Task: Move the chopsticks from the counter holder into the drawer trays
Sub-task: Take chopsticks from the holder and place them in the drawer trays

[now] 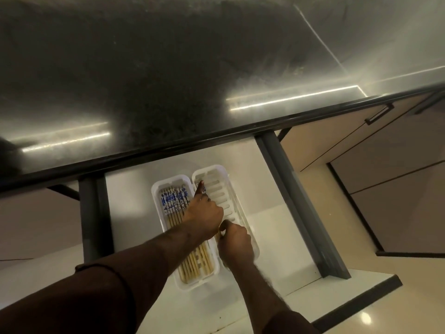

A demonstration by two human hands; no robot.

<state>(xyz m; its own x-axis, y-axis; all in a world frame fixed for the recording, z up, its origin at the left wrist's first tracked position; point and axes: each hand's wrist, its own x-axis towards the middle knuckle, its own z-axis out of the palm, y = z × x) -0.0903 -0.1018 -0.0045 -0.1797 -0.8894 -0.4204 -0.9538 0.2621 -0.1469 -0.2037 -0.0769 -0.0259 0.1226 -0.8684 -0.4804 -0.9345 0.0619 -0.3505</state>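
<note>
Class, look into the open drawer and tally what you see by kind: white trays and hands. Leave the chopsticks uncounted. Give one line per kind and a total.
White trays: 2, the left tray and the right tray
Hands: 2, the left hand and the right hand
Total: 4
</note>
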